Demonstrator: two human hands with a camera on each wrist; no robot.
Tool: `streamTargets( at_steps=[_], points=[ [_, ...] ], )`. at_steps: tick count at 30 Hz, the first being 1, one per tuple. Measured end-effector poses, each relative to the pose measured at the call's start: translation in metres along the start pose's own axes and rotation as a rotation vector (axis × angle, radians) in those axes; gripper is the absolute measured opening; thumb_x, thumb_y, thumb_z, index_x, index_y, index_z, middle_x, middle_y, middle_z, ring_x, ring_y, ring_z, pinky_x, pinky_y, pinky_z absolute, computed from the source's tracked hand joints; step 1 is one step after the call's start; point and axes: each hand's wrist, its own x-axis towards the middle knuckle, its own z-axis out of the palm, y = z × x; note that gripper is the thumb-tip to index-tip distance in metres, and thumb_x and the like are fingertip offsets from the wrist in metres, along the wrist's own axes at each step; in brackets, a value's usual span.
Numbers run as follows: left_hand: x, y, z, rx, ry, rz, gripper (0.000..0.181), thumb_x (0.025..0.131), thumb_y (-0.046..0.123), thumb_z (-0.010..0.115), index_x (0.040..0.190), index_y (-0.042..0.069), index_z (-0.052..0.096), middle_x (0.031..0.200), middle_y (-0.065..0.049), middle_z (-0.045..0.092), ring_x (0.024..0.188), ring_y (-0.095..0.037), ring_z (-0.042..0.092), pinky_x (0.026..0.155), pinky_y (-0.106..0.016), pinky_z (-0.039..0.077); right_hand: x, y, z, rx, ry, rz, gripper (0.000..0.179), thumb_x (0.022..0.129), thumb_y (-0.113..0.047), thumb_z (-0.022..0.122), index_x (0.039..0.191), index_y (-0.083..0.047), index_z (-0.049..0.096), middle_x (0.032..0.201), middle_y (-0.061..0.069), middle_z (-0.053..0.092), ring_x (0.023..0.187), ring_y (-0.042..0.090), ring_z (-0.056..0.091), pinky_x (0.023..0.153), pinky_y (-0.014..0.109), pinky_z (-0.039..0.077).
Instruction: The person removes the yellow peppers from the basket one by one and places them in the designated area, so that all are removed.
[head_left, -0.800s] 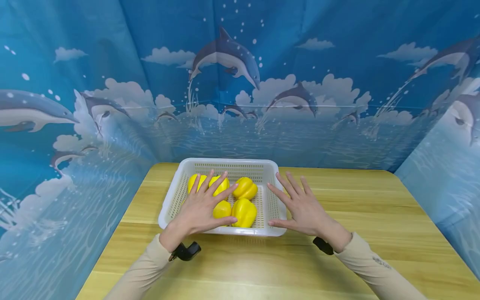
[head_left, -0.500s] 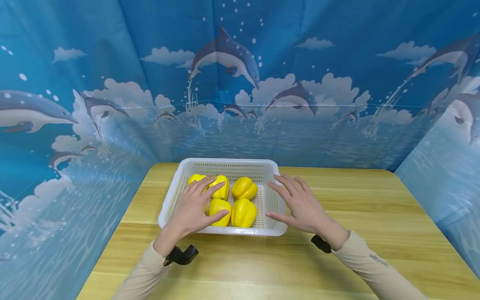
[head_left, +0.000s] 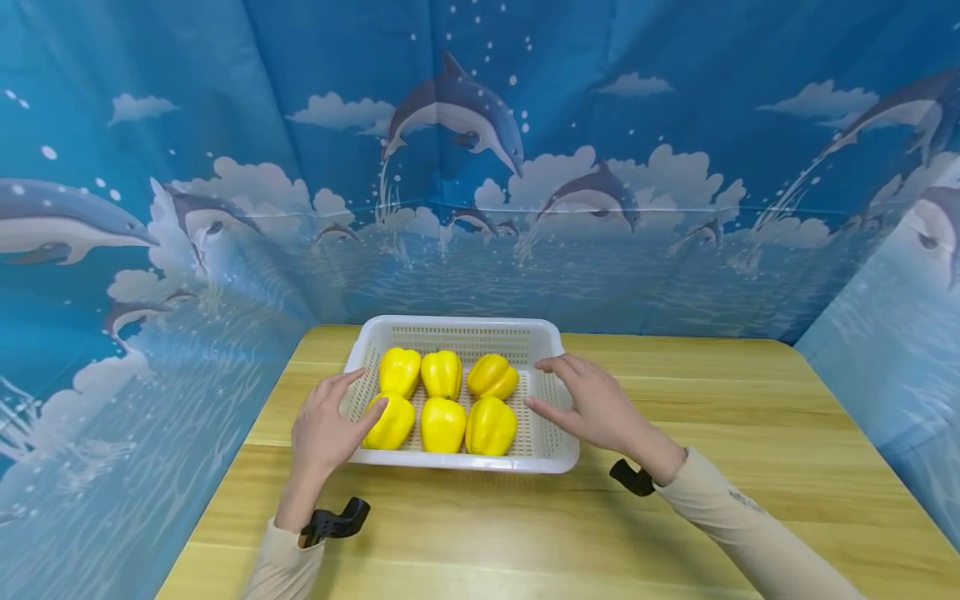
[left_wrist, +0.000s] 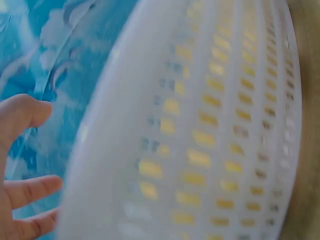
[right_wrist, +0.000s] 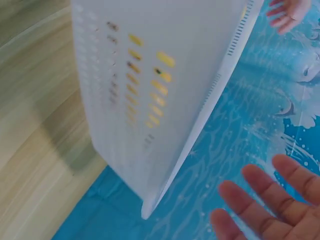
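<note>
Six yellow peppers (head_left: 443, 425) lie inside a white plastic basket (head_left: 472, 461), in two rows of three, one row far from the person and one row near. The basket stands on the wooden surface (head_left: 480, 533), toward its back edge, and at the right end its slotted floor can be seen beside the peppers. The left hand (head_left: 326, 429) is at the left side of the basket, its fingers slightly bent and its thumb reaching in front of the near left pepper in the head view; it grips nothing, but whether it touches the rim or this pepper, I cannot tell. The right hand (head_left: 600, 408) is at the right side, with thumb and fingers spread from each other and nothing between them; in the right wrist view its fingers are apart from the basket wall. Black devices (head_left: 337, 521) are worn at both wrists, and a blue cloth (head_left: 465, 275) with dolphins hangs behind. About the progress, I judge that the placing of the peppers is already done: all which can be seen are in the basket, and none is left in the hands or on the visible part of the surface. A hold on the basket is, as it seems, not yet made, since both hands are only beside it.
</note>
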Motion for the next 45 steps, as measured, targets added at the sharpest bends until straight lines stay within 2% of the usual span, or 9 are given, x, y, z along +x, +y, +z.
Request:
streamTargets(
  at_steps=[6,14,19,25,29,33,36,39,45],
  points=[
    [-0.006,-0.023,0.005,-0.011,-0.043,-0.099,0.071,0.082,0.058,0.062,0.134,0.011,0.053,0.136,-0.015,0.044,0.121,-0.038,0.039,0.092,-0.056,0.033,0.008,-0.005,0.000,0.122,-0.114,0.126,0.049,0.088,-0.047,0.062,0.122,-0.012,0.058,0.106,0.002,0.061,0.089,0.018,0.058,0.070,0.036,0.049],
    [-0.008,-0.032,0.006,-0.064,-0.138,-0.192,0.077,0.084,0.060,0.058,0.143,0.013,0.042,0.144,-0.019,0.034,0.127,-0.041,0.033,0.090,-0.061,0.034,0.025,-0.009,0.006,0.249,-0.271,0.213,0.055,0.089,-0.055,0.055,0.121,-0.010,0.058,0.099,0.003,0.062,0.080,0.013,0.058,0.067,0.031,0.049],
    [-0.006,-0.036,0.007,-0.165,-0.198,-0.255,0.074,0.087,0.054,0.058,0.147,0.018,0.033,0.146,-0.021,0.032,0.121,-0.042,0.040,0.091,-0.060,0.035,0.037,-0.014,0.011,0.288,-0.353,0.256,0.057,0.089,-0.053,0.057,0.121,-0.005,0.056,0.099,0.005,0.062,0.077,0.014,0.058,0.065,0.030,0.048],
    [-0.008,-0.041,0.012,-0.375,-0.240,-0.331,0.072,0.091,0.044,0.060,0.150,0.024,0.024,0.137,-0.023,0.044,0.107,-0.038,0.054,0.084,-0.052,0.044,0.049,-0.020,0.019,0.293,-0.520,0.364,0.068,0.089,-0.059,0.052,0.127,-0.004,0.051,0.107,0.011,0.062,0.085,0.019,0.059,0.070,0.035,0.049],
    [-0.009,-0.043,0.014,-0.488,-0.250,-0.352,0.070,0.091,0.038,0.061,0.149,0.026,0.023,0.138,-0.022,0.043,0.112,-0.038,0.053,0.088,-0.051,0.043,0.054,-0.023,0.025,0.277,-0.621,0.411,0.077,0.087,-0.063,0.049,0.133,-0.002,0.046,0.110,0.010,0.061,0.089,0.018,0.058,0.074,0.036,0.048],
    [-0.009,-0.043,0.015,-0.551,-0.254,-0.367,0.069,0.092,0.033,0.061,0.149,0.026,0.023,0.141,-0.021,0.039,0.114,-0.038,0.050,0.090,-0.050,0.042,0.058,-0.026,0.031,0.287,-0.688,0.456,0.084,0.086,-0.065,0.050,0.139,-0.001,0.038,0.111,0.012,0.059,0.079,0.022,0.057,0.067,0.038,0.048],
    [-0.009,-0.042,0.014,-0.575,-0.260,-0.372,0.068,0.093,0.031,0.060,0.149,0.025,0.022,0.142,-0.021,0.037,0.115,-0.039,0.050,0.090,-0.049,0.042,0.061,-0.027,0.036,0.295,-0.713,0.494,0.086,0.086,-0.063,0.052,0.143,-0.001,0.033,0.121,0.015,0.055,0.081,0.023,0.057,0.060,0.039,0.050],
    [-0.010,-0.042,0.014,-0.587,-0.261,-0.374,0.067,0.094,0.030,0.059,0.150,0.025,0.022,0.142,-0.021,0.036,0.116,-0.039,0.049,0.090,-0.048,0.041,0.063,-0.027,0.042,0.283,-0.734,0.527,0.089,0.086,-0.063,0.053,0.145,-0.002,0.029,0.128,0.015,0.051,0.091,0.020,0.057,0.059,0.037,0.051],
    [-0.009,-0.044,0.017,-0.609,-0.258,-0.386,0.066,0.094,0.027,0.060,0.149,0.027,0.022,0.142,-0.020,0.036,0.116,-0.038,0.049,0.090,-0.047,0.041,0.067,-0.029,0.050,0.237,-0.791,0.580,0.096,0.083,-0.067,0.054,0.147,-0.001,0.025,0.126,0.015,0.051,0.085,0.027,0.059,0.059,0.039,0.052]
  ],
)
